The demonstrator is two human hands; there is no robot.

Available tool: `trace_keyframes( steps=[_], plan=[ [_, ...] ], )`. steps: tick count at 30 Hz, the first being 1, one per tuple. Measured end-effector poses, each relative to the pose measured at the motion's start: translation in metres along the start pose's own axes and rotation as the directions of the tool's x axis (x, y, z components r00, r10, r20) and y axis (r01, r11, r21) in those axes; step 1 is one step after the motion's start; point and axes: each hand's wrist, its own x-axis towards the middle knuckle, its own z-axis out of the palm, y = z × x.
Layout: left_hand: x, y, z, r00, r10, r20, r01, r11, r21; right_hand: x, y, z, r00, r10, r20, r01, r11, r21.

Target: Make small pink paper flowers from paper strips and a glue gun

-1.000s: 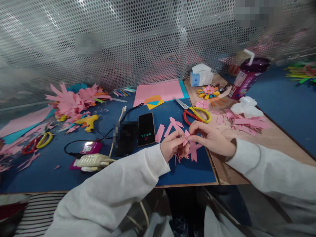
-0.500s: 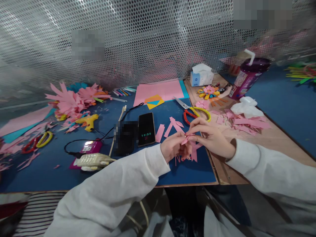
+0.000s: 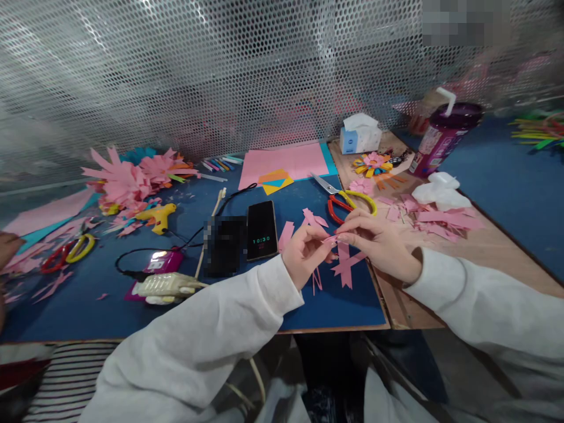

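L hand [image 3: 302,255] and R hand [image 3: 379,247] meet just above the blue part of the counter [image 3: 348,314], near its front edge. Btwn them: small pink paper pc [image 3: 329,239], pinched by the fingers of both, L fingertips at one end, R thumb + finger at the other. Exact fold can't be made out, too small. The other R fingers curve over the top; L ones are curled, partly hidden.

Under and around the hands lie loose pink strips [image 3: 345,273], a few crossing each other. Just beyond R hand: scissors [image 3: 338,193] w/ red + yellow handles, blades apart, pointing away. Phone [image 3: 261,231] lies to the L of L hand, screen reading 10:30. Farther back, a pink sheet [image 3: 282,164] w/ small orange + yellow pcs on its front edge, and tissue box [image 3: 360,141] near the mesh panel [image 3: 247,70].

On the wooden part, R side: pink scraps [image 3: 453,218], white crumpled wrap [image 3: 436,191], purple cup [image 3: 445,141] w/ straw. Far L: yellow glue gun [image 3: 161,217] by a heap of paper flowers [image 3: 132,173].
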Motion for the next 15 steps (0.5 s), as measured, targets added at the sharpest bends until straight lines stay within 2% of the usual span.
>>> trace_keyframes(
  steps=[9,15],
  plan=[
    [-0.0028,0.0021,-0.0001,0.996,0.059,-0.063,-0.058,0.998,0.012,-0.0006,0.0019,0.0031,0.995,0.097,-0.012,-0.095,0.99,0.104],
    [-0.0017,0.0026,-0.0013,0.995,0.047,-0.085,-0.046,0.999,0.018,-0.0027,0.0007,0.0027,0.991,0.131,-0.001,-0.13,0.988,0.084]
  ],
)
